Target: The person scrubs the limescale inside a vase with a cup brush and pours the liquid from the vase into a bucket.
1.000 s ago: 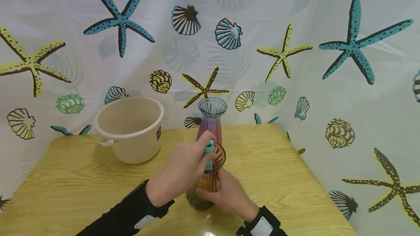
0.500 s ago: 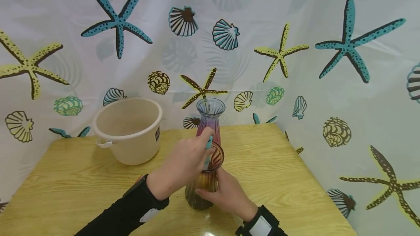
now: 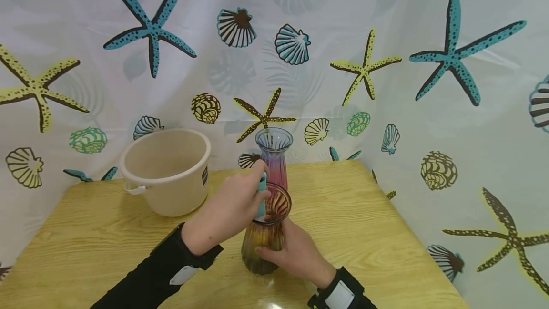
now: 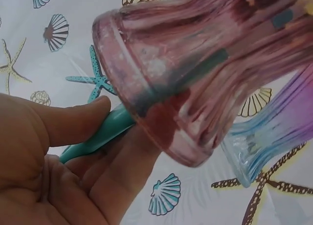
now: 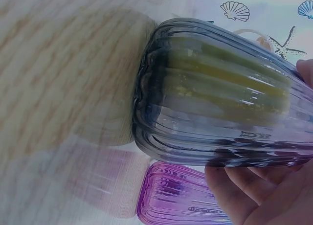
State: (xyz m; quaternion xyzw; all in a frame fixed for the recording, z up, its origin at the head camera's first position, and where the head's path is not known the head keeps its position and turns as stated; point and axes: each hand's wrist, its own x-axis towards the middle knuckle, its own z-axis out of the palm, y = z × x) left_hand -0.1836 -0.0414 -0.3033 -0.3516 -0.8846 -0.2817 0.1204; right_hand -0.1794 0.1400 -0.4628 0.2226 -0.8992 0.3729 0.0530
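In the head view my left hand [image 3: 231,206] grips the teal handle [image 3: 261,198] of a cleaning brush at the mouth of a ribbed glass vase [image 3: 260,252]. The vase shades from reddish amber at the rim to grey at the base. Seen from the right wrist, a yellow-green sponge-like head [image 5: 227,85] sits inside the vase. Low on the vase's right side, my right hand [image 3: 302,254] holds it, slightly tilted. Just behind stands a second ribbed vase [image 3: 274,166], blue at the rim and pink-purple below. Its lower part is hidden in the head view.
A cream plastic bucket [image 3: 167,185] with a side handle stands at the back left of the wooden table [image 3: 360,232]. A white curtain [image 3: 343,8] printed with starfish and shells hangs behind and along the right.
My left hand and the teal handle have shifted a little left, toward the left side of the vase's rim. My right hand and the vase hold almost the same place.
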